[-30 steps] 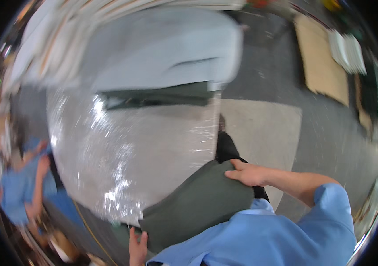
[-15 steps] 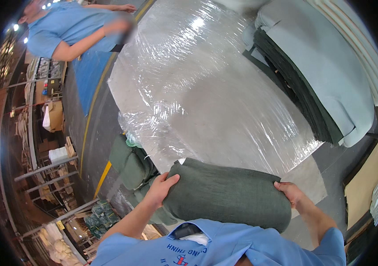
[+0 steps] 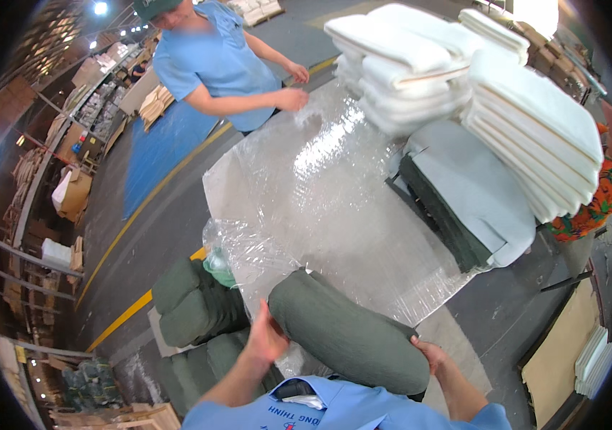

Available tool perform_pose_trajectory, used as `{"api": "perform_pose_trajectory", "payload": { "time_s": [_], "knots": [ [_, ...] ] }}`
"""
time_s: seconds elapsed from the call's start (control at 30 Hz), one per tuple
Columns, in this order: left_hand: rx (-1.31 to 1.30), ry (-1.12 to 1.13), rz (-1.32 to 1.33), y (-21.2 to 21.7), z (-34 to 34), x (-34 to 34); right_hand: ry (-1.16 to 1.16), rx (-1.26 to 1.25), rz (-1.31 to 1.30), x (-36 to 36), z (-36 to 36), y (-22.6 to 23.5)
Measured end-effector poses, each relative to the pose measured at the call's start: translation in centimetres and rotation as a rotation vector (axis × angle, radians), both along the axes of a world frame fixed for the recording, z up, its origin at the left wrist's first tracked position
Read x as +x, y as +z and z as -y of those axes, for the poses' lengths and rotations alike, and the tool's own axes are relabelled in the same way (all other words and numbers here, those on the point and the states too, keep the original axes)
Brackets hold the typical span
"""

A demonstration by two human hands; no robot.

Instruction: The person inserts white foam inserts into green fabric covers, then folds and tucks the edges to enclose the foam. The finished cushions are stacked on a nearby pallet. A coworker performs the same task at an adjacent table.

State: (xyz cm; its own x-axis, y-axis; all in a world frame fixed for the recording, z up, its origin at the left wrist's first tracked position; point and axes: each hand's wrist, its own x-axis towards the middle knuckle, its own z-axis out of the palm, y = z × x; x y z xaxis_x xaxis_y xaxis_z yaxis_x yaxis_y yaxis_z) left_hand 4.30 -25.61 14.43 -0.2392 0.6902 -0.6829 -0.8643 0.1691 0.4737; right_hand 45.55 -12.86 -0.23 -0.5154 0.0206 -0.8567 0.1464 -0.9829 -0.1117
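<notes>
Between my two hands I hold a dark green fabric-covered cushion (image 3: 349, 330), slanting down toward the right in front of my body. My left hand (image 3: 268, 333) presses on its left end, thumb up, with the other fingers partly hidden. My right hand (image 3: 431, 352) grips the right end, thumb on top and fingers out of sight behind it. Just beyond the cushion is a work table (image 3: 349, 215) covered in clear plastic film. More green cushions (image 3: 195, 304) are stacked low at my left, beside the table's near corner.
Grey and dark green pieces (image 3: 474, 190) lie stacked on the table's right side, with tall piles of white padding (image 3: 535, 129) behind. Across the table stands a co-worker (image 3: 223, 64) in a blue shirt. Shelves (image 3: 40, 179) line the far left; a tan board (image 3: 557, 351) leans at right.
My view has swung, bringing the white piles into sight. The cushion has tilted, its right end lower, and my left hand has shifted onto its end. The co-worker now faces the table.
</notes>
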Motion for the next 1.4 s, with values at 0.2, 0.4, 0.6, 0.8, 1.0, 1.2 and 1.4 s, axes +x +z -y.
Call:
{"api": "perform_pose_trajectory", "payload": {
  "time_s": [0.2, 0.4, 0.6, 0.8, 1.0, 1.2, 1.4],
  "knots": [
    [0.013, -0.096, 0.086, -0.7, 4.5, 11.3, -0.159, 0.180, -0.014, -0.1, 3.3, -0.8],
    [-0.032, 0.104, -0.104, -1.9, 4.0, 12.5, -0.370, 0.440, 0.118, -1.9, 8.8, 1.4],
    [0.031, -0.057, -0.312, -1.2, 6.1, 11.9, -0.624, 0.768, 0.075, -2.5, 16.6, 0.7],
    [0.135, -0.194, -0.619, 5.8, 7.5, 10.7, -0.319, 0.694, 0.051, -2.0, 21.5, 6.9],
    [0.298, -0.566, -1.107, 14.3, 9.2, 7.6, -0.283, 0.842, 0.037, -0.4, 21.3, 6.9],
    [0.216, -1.015, -1.590, 19.4, 10.5, 4.5, -0.586, 0.895, 0.017, -7.7, 18.8, 10.5],
    [0.228, -1.260, -1.609, 17.5, 10.3, -1.1, -0.762, 0.740, 0.065, -15.3, 20.3, 9.4]
  ]
}}
